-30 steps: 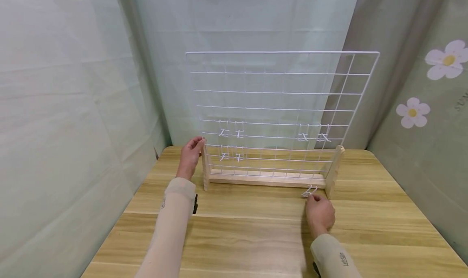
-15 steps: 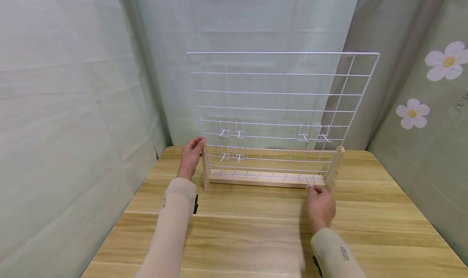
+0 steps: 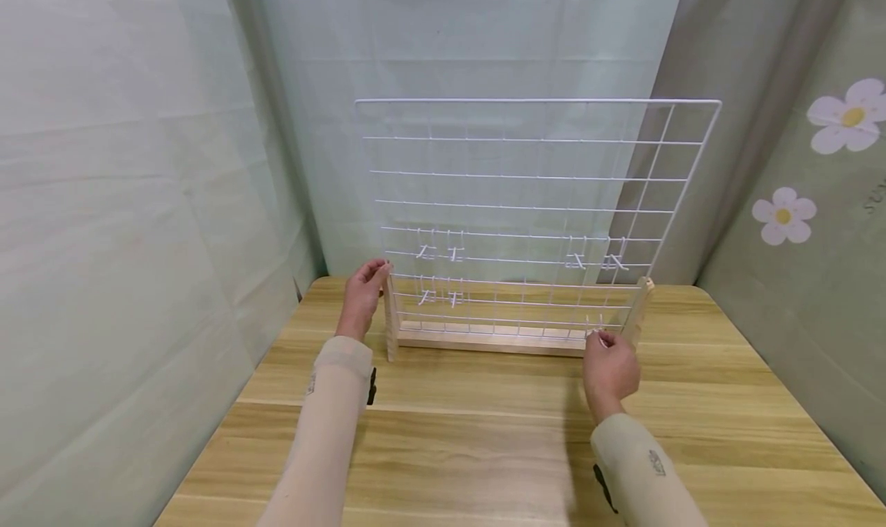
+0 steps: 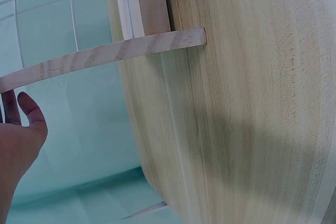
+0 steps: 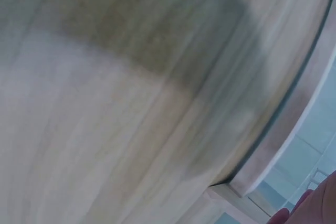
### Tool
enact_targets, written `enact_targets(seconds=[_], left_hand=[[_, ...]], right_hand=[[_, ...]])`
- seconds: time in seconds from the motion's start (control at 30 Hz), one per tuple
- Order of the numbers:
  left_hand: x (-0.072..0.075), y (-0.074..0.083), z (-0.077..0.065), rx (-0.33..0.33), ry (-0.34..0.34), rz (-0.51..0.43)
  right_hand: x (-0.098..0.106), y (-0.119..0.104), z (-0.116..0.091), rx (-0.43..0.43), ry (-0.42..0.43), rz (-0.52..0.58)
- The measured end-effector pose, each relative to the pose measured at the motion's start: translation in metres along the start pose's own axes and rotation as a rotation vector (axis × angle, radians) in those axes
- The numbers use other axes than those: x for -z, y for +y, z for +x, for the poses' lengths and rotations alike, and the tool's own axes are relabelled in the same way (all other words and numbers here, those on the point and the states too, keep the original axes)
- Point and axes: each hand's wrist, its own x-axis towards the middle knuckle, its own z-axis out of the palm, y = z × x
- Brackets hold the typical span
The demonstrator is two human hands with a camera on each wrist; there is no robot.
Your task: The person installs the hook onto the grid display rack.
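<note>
A white wire grid rack [image 3: 512, 177] stands upright in a pale wooden base [image 3: 484, 342] on the table. My left hand [image 3: 360, 296] holds the top end of the base's left wooden post [image 3: 391, 319]; the left wrist view shows fingers [image 4: 11, 109] at that post's [image 4: 105, 53] edge. With fingertips and thumb, my right hand [image 3: 611, 364] pinches a white wire hook [image 3: 594, 324] in front of the grid's lower right, partly hidden by the fingers. In the right wrist view only part of the right hand [image 5: 310, 208] shows, at the lower right corner.
Several white hooks hang on the grid: two pairs at left, an upper pair [image 3: 454, 251] and a lower pair [image 3: 454, 296], and one pair [image 3: 576, 259] at right. Pale curtains [image 3: 173, 204] stand behind and on both sides of the wooden table [image 3: 443, 450].
My right hand has risen from in front of the base to the grid's lower bars, bringing the hook upright with it. The left hand stays on the post.
</note>
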Motion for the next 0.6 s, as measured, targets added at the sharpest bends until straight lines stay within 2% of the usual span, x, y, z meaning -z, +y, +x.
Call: enact_targets(seconds=[0.27,0.6], left_hand=[[-0.001,0.000,0.001,-0.009,0.003,-0.003],[0.000,0.000,0.001,0.004,-0.006,-0.013]], right_hand=[[0.001,-0.010,0.005,0.005,0.050,0.019],[-0.002,-0.019,0.005,0.001,0.060,0.044]])
